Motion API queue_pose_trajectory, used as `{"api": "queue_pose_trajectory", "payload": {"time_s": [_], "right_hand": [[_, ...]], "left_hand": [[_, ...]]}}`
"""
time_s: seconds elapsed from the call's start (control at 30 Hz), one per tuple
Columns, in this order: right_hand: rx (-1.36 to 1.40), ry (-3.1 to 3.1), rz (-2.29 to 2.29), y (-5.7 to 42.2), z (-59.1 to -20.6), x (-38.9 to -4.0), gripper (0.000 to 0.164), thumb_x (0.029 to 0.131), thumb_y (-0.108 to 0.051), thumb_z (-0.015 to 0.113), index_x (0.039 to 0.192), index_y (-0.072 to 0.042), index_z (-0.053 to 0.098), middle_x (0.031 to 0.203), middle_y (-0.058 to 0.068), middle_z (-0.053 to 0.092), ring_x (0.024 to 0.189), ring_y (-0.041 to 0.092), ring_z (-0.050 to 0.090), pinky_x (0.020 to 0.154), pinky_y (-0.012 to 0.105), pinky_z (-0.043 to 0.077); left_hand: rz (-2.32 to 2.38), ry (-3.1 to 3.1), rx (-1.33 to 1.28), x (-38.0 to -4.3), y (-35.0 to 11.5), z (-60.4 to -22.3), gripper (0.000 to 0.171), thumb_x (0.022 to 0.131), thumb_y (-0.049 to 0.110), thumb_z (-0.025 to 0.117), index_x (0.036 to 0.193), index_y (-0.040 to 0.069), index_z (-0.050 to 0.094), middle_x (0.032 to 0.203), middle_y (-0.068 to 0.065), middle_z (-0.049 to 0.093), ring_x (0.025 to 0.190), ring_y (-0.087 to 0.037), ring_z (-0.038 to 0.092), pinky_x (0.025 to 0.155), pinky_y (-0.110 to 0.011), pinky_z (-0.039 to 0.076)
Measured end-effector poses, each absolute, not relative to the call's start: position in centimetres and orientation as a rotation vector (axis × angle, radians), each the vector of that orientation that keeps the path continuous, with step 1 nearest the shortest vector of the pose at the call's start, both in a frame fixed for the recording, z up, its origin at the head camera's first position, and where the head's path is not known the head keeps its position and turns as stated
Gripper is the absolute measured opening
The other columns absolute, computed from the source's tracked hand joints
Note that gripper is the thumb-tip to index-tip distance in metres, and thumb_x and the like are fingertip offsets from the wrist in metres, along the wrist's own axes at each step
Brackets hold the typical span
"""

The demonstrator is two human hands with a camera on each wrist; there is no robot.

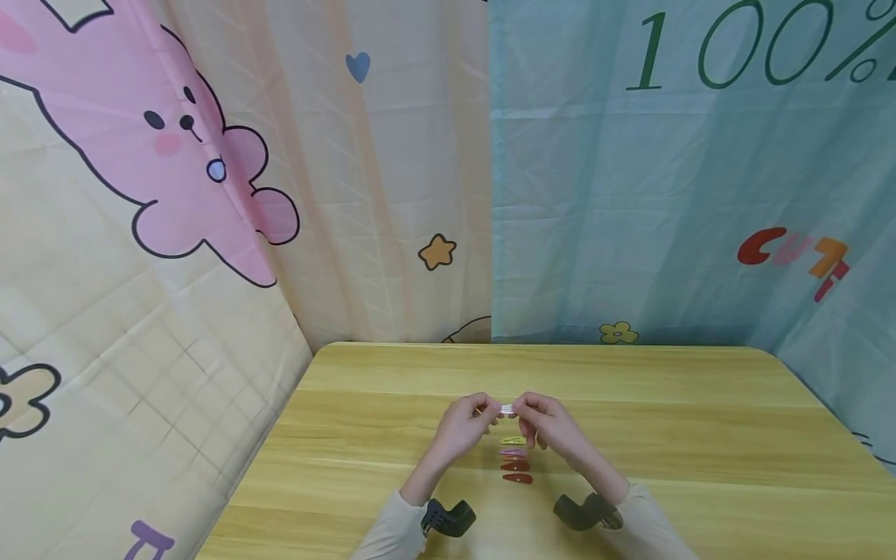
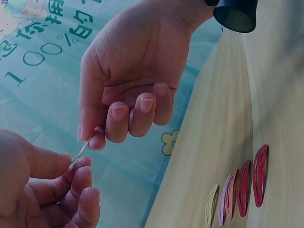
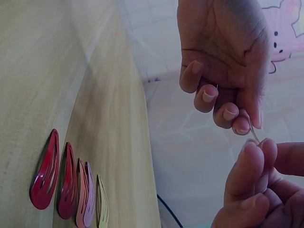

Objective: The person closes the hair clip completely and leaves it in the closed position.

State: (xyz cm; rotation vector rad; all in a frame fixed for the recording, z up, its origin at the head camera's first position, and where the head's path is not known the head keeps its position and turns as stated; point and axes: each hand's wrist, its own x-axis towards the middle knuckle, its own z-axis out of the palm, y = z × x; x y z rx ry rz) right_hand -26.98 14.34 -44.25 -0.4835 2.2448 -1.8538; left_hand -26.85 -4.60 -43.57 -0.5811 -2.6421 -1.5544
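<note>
Between my two hands, above the table, is a thin pale snap hair clip (image 1: pixel 507 409). Thumb and fingertip of my left hand (image 1: pixel 462 426) pinch its left end, while my right hand (image 1: pixel 551 426) pinches the other end. Edge-on, the clip (image 2: pixel 81 151) looks like a narrow strip in the left wrist view. Below the hands, a column of hair clips lies on the table: a yellow clip (image 1: pixel 513 441), a purple clip (image 2: pixel 222 206), a salmon-pink clip (image 2: pixel 231 194), a dark red clip (image 3: pixel 66 190) and a red clip (image 3: pixel 45 175) closest to me.
The wood-grain table (image 1: pixel 665 435) has rounded far corners. Printed curtains hang behind it, a cream curtain (image 1: pixel 399 171) to the left and a blue curtain (image 1: pixel 630 194) to the right. Each wrist carries a black camera mount, the left mount (image 1: pixel 451 519) and the right mount (image 1: pixel 584 513).
</note>
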Motion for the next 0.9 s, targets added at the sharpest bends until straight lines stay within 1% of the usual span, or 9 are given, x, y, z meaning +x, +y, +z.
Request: {"api": "queue_pose_trajectory", "payload": {"time_s": [0.1,0.17,0.27,0.37,0.4,0.53,0.67,0.73,0.9], "right_hand": [[-0.473,2.221,-1.862,14.37,-44.31,-26.99,0.026,0.099,-0.025,0.052,0.092,-0.001,0.057,0.063,0.008,0.051,0.051,0.027,0.052,0.043,0.025,0.035],[-0.466,2.196,-1.868,14.4,-44.42,-27.07,0.029,0.099,-0.026,0.052,0.092,0.002,0.056,0.062,0.006,0.05,0.05,0.025,0.049,0.044,0.024,0.035],[-0.458,2.142,-1.885,14.48,-44.66,-27.2,0.03,0.099,-0.028,0.051,0.092,0.001,0.056,0.061,0.003,0.047,0.049,0.018,0.044,0.045,0.024,0.035],[-0.462,2.08,-1.906,14.54,-44.73,-27.26,0.029,0.099,-0.027,0.05,0.092,0.0,0.055,0.062,0.001,0.046,0.049,0.014,0.042,0.045,0.023,0.035],[-0.466,2.061,-1.913,14.54,-44.74,-27.25,0.026,0.099,-0.027,0.05,0.091,-0.003,0.055,0.062,0.001,0.045,0.049,0.013,0.042,0.046,0.023,0.035],[-0.475,2.005,-1.941,14.51,-44.59,-27.17,0.025,0.099,-0.025,0.05,0.09,-0.002,0.053,0.063,0.0,0.044,0.05,0.012,0.041,0.046,0.022,0.034],[-0.467,1.987,-1.959,14.39,-44.46,-27.04,0.025,0.099,-0.024,0.05,0.089,-0.002,0.052,0.064,0.0,0.044,0.05,0.011,0.042,0.047,0.022,0.035],[-0.466,1.979,-1.968,14.35,-44.46,-27.01,0.026,0.099,-0.024,0.05,0.09,0.001,0.052,0.065,0.0,0.044,0.05,0.012,0.042,0.047,0.022,0.035],[-0.476,1.959,-1.989,14.3,-44.5,-26.94,0.026,0.1,-0.022,0.049,0.091,0.002,0.051,0.066,0.001,0.043,0.05,0.012,0.042,0.047,0.022,0.035]], "left_hand": [[-1.572,-2.641,-0.585,-26.82,-4.56,-43.51,0.024,0.098,0.023,0.054,0.085,0.006,0.064,0.077,0.001,0.06,0.065,-0.014,0.056,0.058,-0.029,0.046],[-1.585,-2.641,-0.59,-26.82,-4.54,-43.5,0.024,0.099,0.023,0.053,0.085,0.005,0.063,0.077,0.001,0.06,0.065,-0.014,0.056,0.057,-0.029,0.045],[-1.61,-2.642,-0.59,-26.81,-4.51,-43.53,0.024,0.099,0.022,0.053,0.085,0.005,0.063,0.077,0.001,0.059,0.066,-0.016,0.056,0.056,-0.029,0.043],[-1.644,-2.636,-0.59,-26.74,-4.48,-43.55,0.024,0.099,0.02,0.052,0.084,0.004,0.062,0.078,0.0,0.058,0.067,-0.019,0.057,0.056,-0.029,0.042],[-1.663,-2.631,-0.588,-26.72,-4.47,-43.55,0.023,0.099,0.02,0.052,0.084,0.004,0.061,0.078,-0.001,0.058,0.068,-0.02,0.057,0.056,-0.029,0.042],[-1.748,-2.602,-0.584,-26.64,-4.45,-43.49,0.023,0.099,0.017,0.052,0.085,0.001,0.06,0.079,-0.005,0.058,0.068,-0.022,0.056,0.056,-0.028,0.04],[-1.808,-2.58,-0.579,-26.59,-4.41,-43.36,0.023,0.099,0.016,0.051,0.085,0.001,0.06,0.079,-0.006,0.057,0.067,-0.018,0.054,0.055,-0.027,0.038],[-1.829,-2.572,-0.575,-26.57,-4.4,-43.3,0.022,0.099,0.016,0.051,0.085,0.001,0.06,0.079,-0.005,0.056,0.066,-0.017,0.053,0.056,-0.027,0.037],[-1.869,-2.556,-0.568,-26.66,-4.33,-43.33,0.021,0.099,0.014,0.05,0.084,0.001,0.059,0.077,-0.003,0.054,0.065,-0.016,0.052,0.056,-0.026,0.037]]}}
